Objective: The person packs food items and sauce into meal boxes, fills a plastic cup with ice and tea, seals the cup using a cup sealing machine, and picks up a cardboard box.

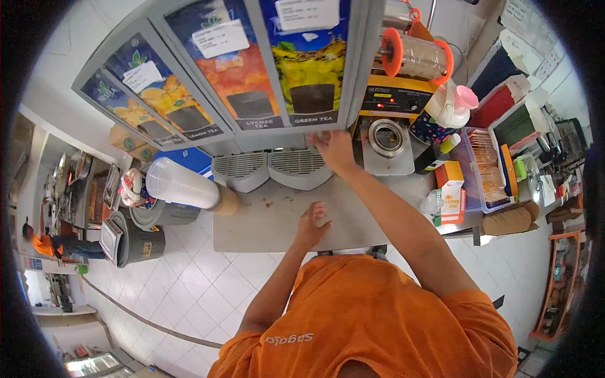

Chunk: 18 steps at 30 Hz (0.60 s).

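Two hands: right hand (338,155) is reaching to boxy grey drink dispenser (238,72) at 12 o'clock, grip unclear | left hand (312,227) is hovering loosely open, empty | slatted grey plastic trays (301,165) are sitting below, likely catching drips

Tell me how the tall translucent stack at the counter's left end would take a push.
The translucent stack would probably tip before sliding, being tall and narrow. Its see-through sides look like thin plastic, suggesting it is light for its size. Standing near the metal counter's edge, it might topple off.
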Tool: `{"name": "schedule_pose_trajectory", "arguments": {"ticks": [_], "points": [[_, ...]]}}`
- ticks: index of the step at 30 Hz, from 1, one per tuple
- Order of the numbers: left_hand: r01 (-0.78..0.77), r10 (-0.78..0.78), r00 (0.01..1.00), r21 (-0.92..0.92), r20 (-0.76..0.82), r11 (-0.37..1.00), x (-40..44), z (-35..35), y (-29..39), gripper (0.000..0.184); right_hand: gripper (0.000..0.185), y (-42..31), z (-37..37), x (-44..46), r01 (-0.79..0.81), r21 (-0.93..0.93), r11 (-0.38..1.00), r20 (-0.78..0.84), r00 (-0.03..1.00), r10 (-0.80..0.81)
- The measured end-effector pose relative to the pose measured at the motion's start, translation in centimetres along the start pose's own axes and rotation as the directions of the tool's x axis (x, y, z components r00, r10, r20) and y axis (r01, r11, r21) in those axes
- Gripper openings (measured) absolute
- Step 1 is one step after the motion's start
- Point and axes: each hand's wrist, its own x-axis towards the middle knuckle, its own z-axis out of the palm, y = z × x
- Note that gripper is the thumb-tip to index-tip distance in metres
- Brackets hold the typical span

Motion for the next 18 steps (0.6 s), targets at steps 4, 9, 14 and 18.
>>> {"name": "schedule_pose_trajectory", "arguments": {"ticks": [4, 9, 14, 18], "points": [[0.112, -0.132, 0.976, 0.119, 0.173, 0.987, 0.0, 1.0, 4.3, 0.064, 0.035, -0.2, -1.0, 0.8, -0.017, -0.101, 0.995, 0.085, 0.996, 0.026], [-0.121, 0.081, 0.951, 0.117, 0.299, 0.986, 3.6, 8.8, 5.8, 0.075, 0.035, 1.3, -0.2, 1.8, 0.018, -0.078, 0.997, 0.005, 1.000, -0.017], [-0.421, 0.400, 0.823, -0.039, 0.403, 0.906, 9.3, 20.9, 6.6, 0.091, 0.035, 1.9, -0.4, 2.2, 0.087, -0.147, 0.985, 0.055, 0.995, -0.080], [-0.094, 0.309, 0.843, -0.444, 0.441, 0.891, 10.4, 23.0, 10.9, 0.084, 0.036, 2.4, -0.4, 2.5, 0.059, -0.034, 0.998, 0.116, 0.992, -0.055]]}}
